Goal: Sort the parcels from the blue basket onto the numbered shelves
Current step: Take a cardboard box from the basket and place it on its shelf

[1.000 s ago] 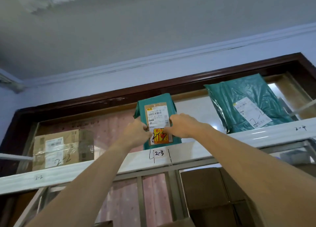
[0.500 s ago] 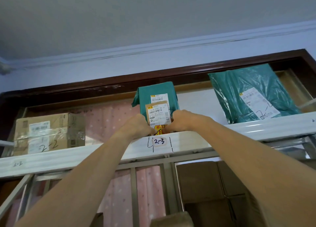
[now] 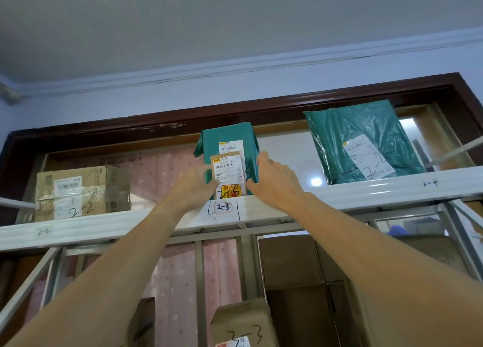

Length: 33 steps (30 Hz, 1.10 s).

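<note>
The small brown parcel [image 3: 228, 173] stands upright on the white shelf [image 3: 366, 192] above label 2-3 [image 3: 223, 207], against a green mailer bag [image 3: 230, 133]. The left hand [image 3: 193, 187], which is blurred, pinches the parcel's left edge. The right hand [image 3: 273, 179] curls round the mailer's right edge.

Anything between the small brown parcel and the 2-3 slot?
Nothing visible in front. The small brown parcel already stands on the shelf above the 2-3 label. A teal parcel stands directly behind it, so it may not go further back. Left hand and right hand flank it.
</note>
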### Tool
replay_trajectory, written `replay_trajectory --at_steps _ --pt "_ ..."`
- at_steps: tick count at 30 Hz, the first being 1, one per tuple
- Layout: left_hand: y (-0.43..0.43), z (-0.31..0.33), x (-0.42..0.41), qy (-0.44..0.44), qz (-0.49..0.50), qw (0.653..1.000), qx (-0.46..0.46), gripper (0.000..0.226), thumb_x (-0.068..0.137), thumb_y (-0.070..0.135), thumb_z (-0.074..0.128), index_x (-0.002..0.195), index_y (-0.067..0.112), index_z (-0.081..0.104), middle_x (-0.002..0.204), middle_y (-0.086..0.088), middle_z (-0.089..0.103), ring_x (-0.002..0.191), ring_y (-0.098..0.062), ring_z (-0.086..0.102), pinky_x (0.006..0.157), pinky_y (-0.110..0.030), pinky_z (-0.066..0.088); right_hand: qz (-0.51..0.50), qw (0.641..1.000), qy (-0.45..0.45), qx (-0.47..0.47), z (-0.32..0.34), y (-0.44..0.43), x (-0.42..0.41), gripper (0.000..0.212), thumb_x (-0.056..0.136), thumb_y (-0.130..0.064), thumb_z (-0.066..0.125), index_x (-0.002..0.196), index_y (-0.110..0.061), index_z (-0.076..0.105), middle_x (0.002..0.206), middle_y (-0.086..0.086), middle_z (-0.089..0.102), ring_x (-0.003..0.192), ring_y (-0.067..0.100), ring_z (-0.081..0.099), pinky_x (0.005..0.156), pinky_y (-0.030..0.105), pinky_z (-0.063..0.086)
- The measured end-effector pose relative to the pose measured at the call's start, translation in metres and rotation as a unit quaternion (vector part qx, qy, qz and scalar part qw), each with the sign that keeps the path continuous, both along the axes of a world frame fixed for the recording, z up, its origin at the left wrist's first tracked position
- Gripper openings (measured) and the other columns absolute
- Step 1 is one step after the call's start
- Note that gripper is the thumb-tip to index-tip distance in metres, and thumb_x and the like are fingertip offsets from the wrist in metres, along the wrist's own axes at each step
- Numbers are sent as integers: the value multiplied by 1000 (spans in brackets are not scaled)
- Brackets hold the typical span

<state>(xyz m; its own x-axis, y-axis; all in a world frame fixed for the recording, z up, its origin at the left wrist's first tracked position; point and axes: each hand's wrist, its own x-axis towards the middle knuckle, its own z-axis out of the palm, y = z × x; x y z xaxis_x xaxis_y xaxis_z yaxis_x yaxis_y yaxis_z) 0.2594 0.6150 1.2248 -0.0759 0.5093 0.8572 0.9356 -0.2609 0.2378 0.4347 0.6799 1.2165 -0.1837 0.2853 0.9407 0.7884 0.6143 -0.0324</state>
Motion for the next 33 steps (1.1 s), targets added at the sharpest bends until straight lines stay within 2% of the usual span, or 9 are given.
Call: replay_trajectory --at_steps 4,9,13,15,18,21,25,29,33 --pt "-34 -24 11 6 19 999 37 44 104 33 46 148 32 45 147 -1 53 118 -23 56 97 -34 39 63 997 32 12 -23 -15 3 46 95 -37 65 125 -15 39 126 5 54 89 13 51 66 26 41" --pt "-75 -65 -4 8 62 998 15 45 103 37 46 147 33 46 147 3 53 130 -25 53 106 -36 40 175 981 80 9 -63 -44 -17 43 93 -32 67 125 -17 43 123 1 55 101 16 57 78 35 57" --pt "-117 -99 -20 -5 115 992 -46 46 104 42 44 149 32 43 150 -1 50 134 -26 49 112 -42 38 216 975 49 -30 -99 -75 -43 43 93 -27 67 128 -16 45 121 3 57 100 14 54 72 23 46" --pt "-140 -113 -36 -16 117 991 -66 45 103 41 46 148 33 44 145 -1 54 128 -25 53 110 -44 41 250 965 30 -68 -115 -93 -56 45 93 -28 69 130 -18 45 121 0 58 100 14 55 69 21 44" --pt "-176 -140 -69 -32 129 988 -84 44 102 40 46 145 31 48 136 1 61 120 -20 58 107 -44 45 277 953 3 -121 -148 -118 -85 46 94 -33 66 130 -17 44 121 1 59 104 20 59 83 38 52" --pt "-209 -178 -101 -50 175 976 -115 42 103 41 44 145 35 48 133 0 63 116 -26 61 102 -39 46 299 935 -34 -187 -194 -145 -122 51 94 -36 66 134 -16 43 122 3 59 103 22 60 85 41 53" --pt "-257 -246 -156 -110 188 963 -160 42 103 43 42 145 37 46 134 0 63 89 -20 65 74 -31 49 309 913 -97 -249 -269 -182 -185 42 95 -38 61 128 -17 44 123 5 63 101 27 62 79 39 51" --pt "-312 -328 -221 -166 222 936 -216 42 103 45 43 144 40 46 132 0 64 75 -13 64 62 -27 45 321 888 -136 -302 -344 -222 -249 48 95 -35 60 136 -16 42 126 5 58 107 27 59 79 35 42" --pt "-368 -412 -275 -212 240 905 -281 43 104 36 45 147 32 46 131 1 64 87 -18 64 72 -30 49 298 863 -181 -366 -424 -266 -308 49 97 -36 56 137 -12 41 120 10 62 92 27 59 68 35 40"
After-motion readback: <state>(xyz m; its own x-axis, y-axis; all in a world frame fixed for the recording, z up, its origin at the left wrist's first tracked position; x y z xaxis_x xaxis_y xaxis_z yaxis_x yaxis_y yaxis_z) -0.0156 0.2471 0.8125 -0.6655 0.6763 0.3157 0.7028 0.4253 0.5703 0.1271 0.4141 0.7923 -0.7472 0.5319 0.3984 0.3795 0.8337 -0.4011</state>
